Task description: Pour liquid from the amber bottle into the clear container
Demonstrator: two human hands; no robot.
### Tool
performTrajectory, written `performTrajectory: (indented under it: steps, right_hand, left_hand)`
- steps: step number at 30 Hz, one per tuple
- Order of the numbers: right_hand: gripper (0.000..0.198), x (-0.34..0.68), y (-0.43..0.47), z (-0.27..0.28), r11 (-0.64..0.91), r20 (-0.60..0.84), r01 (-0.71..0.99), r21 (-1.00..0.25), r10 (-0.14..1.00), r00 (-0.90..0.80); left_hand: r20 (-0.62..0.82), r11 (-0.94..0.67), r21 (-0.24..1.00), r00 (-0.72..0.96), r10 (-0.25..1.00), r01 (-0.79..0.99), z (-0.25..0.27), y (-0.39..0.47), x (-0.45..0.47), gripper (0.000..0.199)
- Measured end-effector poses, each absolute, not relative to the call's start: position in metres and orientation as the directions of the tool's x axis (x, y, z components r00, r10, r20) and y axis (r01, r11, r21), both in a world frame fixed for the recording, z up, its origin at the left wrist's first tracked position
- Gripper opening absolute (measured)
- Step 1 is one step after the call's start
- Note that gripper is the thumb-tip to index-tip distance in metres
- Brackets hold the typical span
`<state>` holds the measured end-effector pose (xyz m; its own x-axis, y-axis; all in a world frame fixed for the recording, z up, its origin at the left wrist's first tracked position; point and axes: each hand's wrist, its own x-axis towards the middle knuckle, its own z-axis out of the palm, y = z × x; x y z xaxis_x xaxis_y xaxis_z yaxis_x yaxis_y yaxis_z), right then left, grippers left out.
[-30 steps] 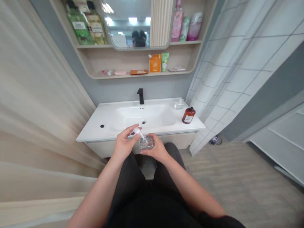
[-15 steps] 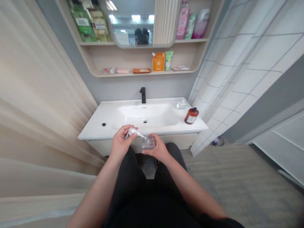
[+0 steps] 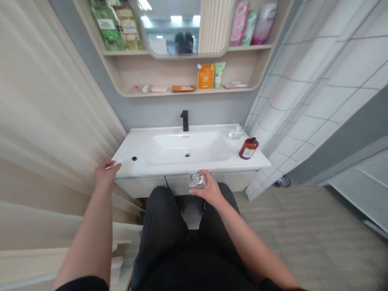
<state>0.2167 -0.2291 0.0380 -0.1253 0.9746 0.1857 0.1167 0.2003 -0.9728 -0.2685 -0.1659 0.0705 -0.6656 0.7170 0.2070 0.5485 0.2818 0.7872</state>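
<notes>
My left hand [image 3: 106, 173] is at the left front corner of the vanity top, fingers closed on a small white piece that looks like a pump top [image 3: 114, 164]. Most of that piece is hidden or blurred. Close to my body, in front of the basin's edge, my right hand [image 3: 209, 189] grips a clear square-sided bottle [image 3: 197, 180] from the right, its top facing up towards me. A black round cap [image 3: 134, 159] lies on the counter to the right of my left hand.
The white basin [image 3: 169, 147] has a black tap [image 3: 185, 121]. An amber bottle [image 3: 248, 148] and a clear container [image 3: 235, 133] stand on the counter's right. Above is a shelf [image 3: 121, 76] with toiletries and a mirror [image 3: 169, 24]; a beige curtain [image 3: 54, 133] hangs at left.
My left hand has moved away from the clear bottle to the left counter corner, carrying the white pump top. My right hand still holds the bottle near the same spot.
</notes>
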Motion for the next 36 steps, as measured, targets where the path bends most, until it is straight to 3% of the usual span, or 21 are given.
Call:
performTrajectory:
  steps: [5,15,21,24,25,27,29,32,36]
  right_hand:
    - [0.081,0.217,-0.229,0.047,0.193,0.18,0.137,-0.972,0.979,-0.096]
    - [0.084,0.22,-0.228,0.046,0.147,0.141,0.106,-0.983,0.988,-0.068]
    - [0.089,0.216,-0.227,0.041,0.147,0.144,0.044,-0.988,0.987,-0.069]
    - [0.091,0.211,-0.226,0.04,0.145,0.146,-0.019,-0.989,0.986,-0.083]
    - [0.091,0.209,-0.225,0.04,0.143,0.146,-0.039,-0.989,0.984,-0.097]
    - [0.092,0.204,-0.223,0.039,0.145,0.153,-0.074,-0.987,0.98,-0.129]
    - [0.09,0.198,-0.22,0.04,0.163,0.179,-0.108,-0.981,0.972,-0.152]
    - [0.085,0.19,-0.216,0.044,0.208,0.235,-0.153,-0.966,0.953,-0.189]
    - [0.086,0.183,-0.215,0.051,0.248,0.293,-0.183,-0.951,0.911,-0.29]
  left_hand:
    - [0.202,0.419,0.638,-0.666,0.718,0.646,0.05,-0.139,-0.287,0.034]
    - [0.218,0.54,0.499,-0.702,0.678,0.677,0.033,-0.126,-0.266,0.049]
    - [0.373,0.376,0.583,-0.648,0.664,0.72,0.044,-0.146,-0.248,0.053]
    - [0.529,0.141,0.675,-0.608,0.592,0.725,0.044,-0.167,-0.213,0.044]
    - [0.551,0.017,0.714,-0.576,0.604,0.7,0.043,-0.176,-0.195,0.043]
    - [0.517,-0.26,0.802,-0.404,0.755,0.538,0.039,-0.193,-0.153,0.044]
    - [0.413,-0.384,0.885,-0.066,0.908,0.264,0.037,-0.208,-0.11,0.057]
    - [0.319,-0.351,0.933,0.275,0.907,0.077,0.039,-0.224,-0.058,0.082]
    - [0.251,-0.274,0.961,0.306,0.919,0.036,0.051,-0.228,-0.019,0.087]
